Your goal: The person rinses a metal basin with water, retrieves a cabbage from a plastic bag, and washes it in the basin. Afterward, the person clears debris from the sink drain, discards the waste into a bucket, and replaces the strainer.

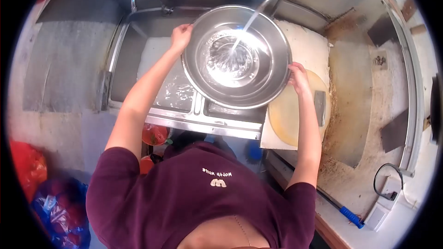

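A wide round metal basin (272, 83) is over the sink, with water in it. Water runs into the basin from a curved tap (272, 1) at the back. My left hand (181, 37) has its fingers closed on the basin's upper left rim. On the right side, my right hand (299, 77) grips the rim of the same basin. Below and around the basin lies the metal double sink (207, 126); the basin hides much of its right part.
Right of the sink, a round yellowish board (286, 120) lies on a white slab (307, 41), with a cleaver-like blade (320, 107) on it. Another tap (134, 1) stands back left. Red (28, 166) and blue bags (62, 210) sit lower left. A blue-handled tool (351, 216) is lower right.
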Action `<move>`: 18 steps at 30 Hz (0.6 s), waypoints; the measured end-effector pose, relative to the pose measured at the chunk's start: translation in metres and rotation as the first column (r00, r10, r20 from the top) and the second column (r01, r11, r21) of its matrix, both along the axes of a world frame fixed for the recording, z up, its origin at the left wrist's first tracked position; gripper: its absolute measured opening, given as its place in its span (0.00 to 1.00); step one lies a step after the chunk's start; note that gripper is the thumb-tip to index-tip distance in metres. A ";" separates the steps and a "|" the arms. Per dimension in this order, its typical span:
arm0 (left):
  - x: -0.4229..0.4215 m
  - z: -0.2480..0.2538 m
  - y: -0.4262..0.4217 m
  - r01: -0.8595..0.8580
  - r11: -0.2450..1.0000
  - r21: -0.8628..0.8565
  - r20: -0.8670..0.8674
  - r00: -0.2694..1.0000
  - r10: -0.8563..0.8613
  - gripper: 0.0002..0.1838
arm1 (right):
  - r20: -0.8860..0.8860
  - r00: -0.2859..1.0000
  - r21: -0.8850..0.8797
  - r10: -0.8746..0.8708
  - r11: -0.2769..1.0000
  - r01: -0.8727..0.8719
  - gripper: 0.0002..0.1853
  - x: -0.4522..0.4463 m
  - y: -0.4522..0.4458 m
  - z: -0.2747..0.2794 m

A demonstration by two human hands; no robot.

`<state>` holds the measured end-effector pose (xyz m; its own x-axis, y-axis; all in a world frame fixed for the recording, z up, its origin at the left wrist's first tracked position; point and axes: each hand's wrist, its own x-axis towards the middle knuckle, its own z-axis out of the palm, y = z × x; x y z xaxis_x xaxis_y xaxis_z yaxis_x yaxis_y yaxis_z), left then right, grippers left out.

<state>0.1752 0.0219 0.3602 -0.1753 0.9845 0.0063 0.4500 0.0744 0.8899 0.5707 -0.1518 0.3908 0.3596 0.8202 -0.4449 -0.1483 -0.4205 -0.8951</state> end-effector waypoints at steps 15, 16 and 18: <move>-0.004 0.001 -0.006 0.002 1.000 0.010 0.068 0.998 -0.003 0.22 | 0.367 0.923 -0.127 0.116 0.989 -0.074 0.25 -0.007 0.033 -0.047; -0.005 0.001 -0.006 0.004 1.000 0.005 0.066 0.998 -0.004 0.22 | 0.397 0.906 -0.135 0.149 0.986 -0.103 0.25 -0.004 0.032 -0.053; -0.005 0.002 -0.007 0.008 1.000 0.006 0.024 1.000 -0.008 0.22 | 0.456 0.863 -0.151 0.217 0.975 -0.165 0.25 -0.003 0.032 -0.062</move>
<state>0.1698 0.0153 0.3626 -0.1680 0.9858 0.0078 0.4286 0.0659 0.9011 0.5681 -0.1195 0.3288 0.3870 0.8529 -0.3503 0.3686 -0.4914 -0.7891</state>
